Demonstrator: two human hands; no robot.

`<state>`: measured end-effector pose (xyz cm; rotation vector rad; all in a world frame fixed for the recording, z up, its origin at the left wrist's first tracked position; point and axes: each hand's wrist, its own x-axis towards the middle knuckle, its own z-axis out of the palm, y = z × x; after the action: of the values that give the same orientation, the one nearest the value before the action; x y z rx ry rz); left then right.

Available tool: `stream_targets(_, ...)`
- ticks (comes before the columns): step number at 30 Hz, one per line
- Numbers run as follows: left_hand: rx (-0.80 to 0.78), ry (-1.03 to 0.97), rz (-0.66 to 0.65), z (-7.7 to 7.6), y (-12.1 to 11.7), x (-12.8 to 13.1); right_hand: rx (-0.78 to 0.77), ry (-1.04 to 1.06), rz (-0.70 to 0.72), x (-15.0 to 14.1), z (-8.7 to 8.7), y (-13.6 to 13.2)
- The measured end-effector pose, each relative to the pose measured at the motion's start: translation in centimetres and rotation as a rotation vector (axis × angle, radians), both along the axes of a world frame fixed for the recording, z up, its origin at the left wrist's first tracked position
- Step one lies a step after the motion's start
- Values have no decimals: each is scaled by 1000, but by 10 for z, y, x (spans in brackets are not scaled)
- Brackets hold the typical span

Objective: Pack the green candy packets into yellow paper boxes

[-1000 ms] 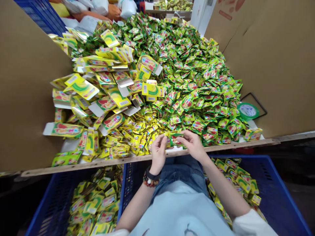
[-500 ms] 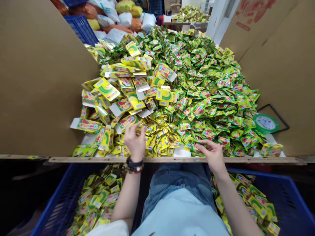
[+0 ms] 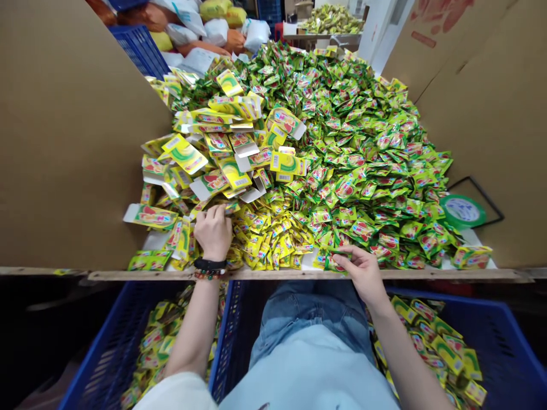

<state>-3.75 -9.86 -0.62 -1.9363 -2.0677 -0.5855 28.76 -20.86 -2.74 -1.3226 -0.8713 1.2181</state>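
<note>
On the sachet pile (image 3: 354,142), right hand (image 3: 363,274) pinches one sachet (image 3: 335,261), left hand (image 3: 212,232) unclear.

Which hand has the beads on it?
The left hand: a beaded bracelet sits beside its black wristband. The right hand has a bare wrist and pinches a green sachet.

and there, nothing legible, folks! the barcodes (image 3: 276,162) on the yellow cartons (image 3: 288,164) just above the left hand (image 3: 213,232) were too small to read, and the red print (image 3: 444,12) on the cardboard sheet (image 3: 482,114) beyond the right hand (image 3: 362,274) was too blurred.
</note>
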Motion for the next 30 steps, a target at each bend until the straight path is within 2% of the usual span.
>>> stream_targets(2, 89, -68, -71, 6, -14, 9, -17, 65, 16, -2, 1, -1)
stream_targets(3, 129, -109, -150, 7, -23, 17, -30, 117, 23, -4, 2, -1)
stream_targets(5, 166, -228, -400, 7, -43, 37, -58, 238, 38, -7, 5, 1)
stream_targets(8, 114, -443, -820, -2, -70, 72, -65, 361, 51, -7, 11, 9)
stream_targets(10, 74, -547, -1008, -10, -84, 91, -35, 340, 27, -2, 15, 18)
stream_targets(12, 65, -613, -1099, -17, -92, 104, 4, 231, 7, 8, 19, 26)
stream_targets(14, 85, -637, -1130, -22, -96, 110, 16, 93, 80, 19, 23, 31)
stream_targets(16, 118, -621, -1140, -28, -97, 111, 5, 4, 255, 29, 29, 33)
stream_targets(18, 144, -598, -1166, -36, -95, 111, -3, -22, 417, 35, 32, 33)
stream_targets(20, 148, -589, -1211, -41, -91, 110, -7, -43, 480, 37, 33, 33)
stream_targets(23, -17, -499, -1208, -39, -81, 105, 6, -146, 393, 34, 30, 33)
stream_targets(25, -208, -420, -1132, -31, -77, 102, 55, -265, 260, 30, 27, 30)
stream_targets(27, -336, -398, -1062, -23, -76, 103, 104, -376, 165, 23, 26, 23)
stream_targets(30, -353, -433, -909, -28, -84, 117, 142, -489, 193, 12, 30, 12)
